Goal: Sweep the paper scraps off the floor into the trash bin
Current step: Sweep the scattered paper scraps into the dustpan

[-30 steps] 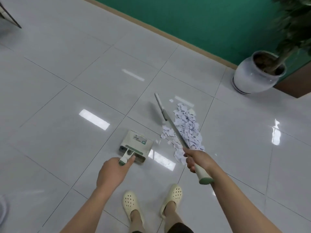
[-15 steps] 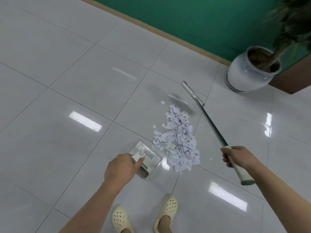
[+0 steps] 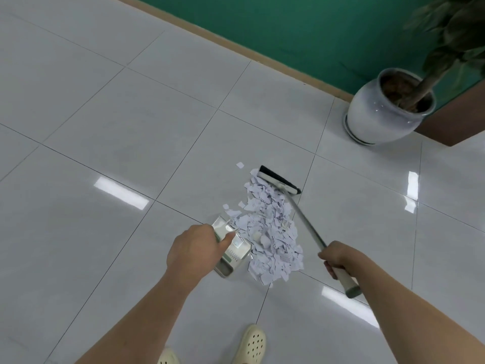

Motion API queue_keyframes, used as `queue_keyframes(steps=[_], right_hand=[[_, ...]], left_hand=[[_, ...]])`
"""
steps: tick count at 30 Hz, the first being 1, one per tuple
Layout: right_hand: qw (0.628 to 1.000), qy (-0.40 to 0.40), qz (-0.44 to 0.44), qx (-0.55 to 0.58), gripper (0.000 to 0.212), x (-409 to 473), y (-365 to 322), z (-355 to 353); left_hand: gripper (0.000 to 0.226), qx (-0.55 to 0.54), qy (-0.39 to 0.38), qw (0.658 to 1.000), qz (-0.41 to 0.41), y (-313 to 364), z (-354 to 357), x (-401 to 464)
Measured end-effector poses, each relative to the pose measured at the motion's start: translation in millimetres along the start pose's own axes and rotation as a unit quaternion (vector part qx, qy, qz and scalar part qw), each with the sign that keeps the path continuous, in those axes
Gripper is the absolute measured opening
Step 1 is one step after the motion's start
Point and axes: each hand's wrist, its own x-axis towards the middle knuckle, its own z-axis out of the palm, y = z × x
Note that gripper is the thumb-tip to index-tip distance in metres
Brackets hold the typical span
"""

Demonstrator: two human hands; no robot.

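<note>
The left hand [image 3: 193, 249] is wrapped round the short handle of a pale dustpan [image 3: 231, 246], holding it tilted with its mouth set against the nine o'clock edge of the heap, while the right hand [image 3: 338, 254] is closed round the cream grip of a long-handled broom [image 3: 304, 219], fingers fully curled. The paper scraps [image 3: 270, 229] lie gathered in one dense pile on the white tiled floor [image 3: 105, 127] at about the middle of the view, between the two hands, with a few loose bits at the heap's eleven and twelve o'clock. The broom head [image 3: 278, 179] rests on the floor touching the pile's far edge, at twelve to one o'clock of it. By my reading the gathering is done and the loading step is in hand: the next move calls for a short, low pull of the broom toward the pan, with the pan's lip kept flat on the tile so scraps do not slip under. No trash bin is in view. A potted plant [image 3: 383, 114] stands well apart at two o'clock by the green wall [image 3: 301, 30].
</note>
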Motion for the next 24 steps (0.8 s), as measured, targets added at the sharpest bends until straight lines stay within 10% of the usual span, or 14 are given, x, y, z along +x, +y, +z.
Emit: queue_keyframes(steps=[14,24], right_hand=[[0.974,-0.125,0.037,-0.188,0.011,-79,88,104],[0.942,-0.142,-0.018,-0.304,0.047,-134,131,77]], left_hand=[[0.062,-0.01,0.004,1.0,0.008,-9,-4,-7],[0.063,0.001,0.006,1.0,0.024,-12,-6,-12]])
